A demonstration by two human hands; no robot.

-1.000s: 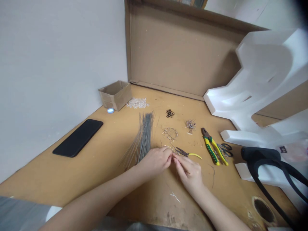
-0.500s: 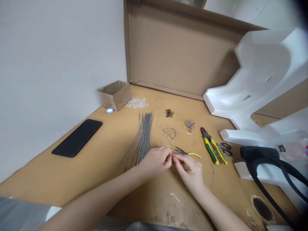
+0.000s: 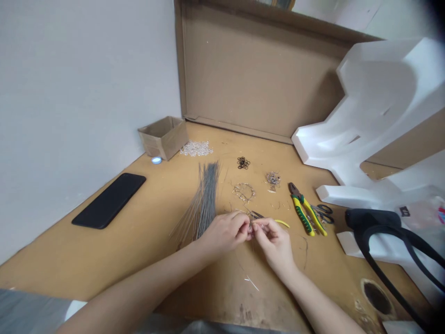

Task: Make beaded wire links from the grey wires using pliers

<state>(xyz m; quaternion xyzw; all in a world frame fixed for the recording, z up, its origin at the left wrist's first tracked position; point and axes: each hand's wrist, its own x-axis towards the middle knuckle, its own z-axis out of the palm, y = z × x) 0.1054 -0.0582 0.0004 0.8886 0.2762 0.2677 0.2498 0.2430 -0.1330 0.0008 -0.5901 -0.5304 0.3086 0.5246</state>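
Note:
My left hand (image 3: 227, 233) and my right hand (image 3: 276, 243) meet fingertip to fingertip above the table, both closed in a pinch. Something small and thin lies between them, too small to make out. Beside my left hand is a bundle of straight grey wires (image 3: 207, 199). Partly behind my right fingers lie small pliers with a yellow handle (image 3: 281, 223). A loose ring of bent wire pieces (image 3: 244, 191) rests beyond the hands. Nearer the table's front edge is a thin white strip (image 3: 253, 283).
A black phone (image 3: 109, 200) lies left; a small cardboard box (image 3: 163, 139) stands near clear pieces (image 3: 196, 148). Black rings (image 3: 243, 163) and a wire cluster (image 3: 273, 178) lie farther back. Yellow-green pliers (image 3: 306, 213), scissors (image 3: 324, 214) and white foam (image 3: 378, 102) are right.
My right fingers have shifted slightly and now cover more of the small pliers. The whole view has moved a little. Both hands remain together.

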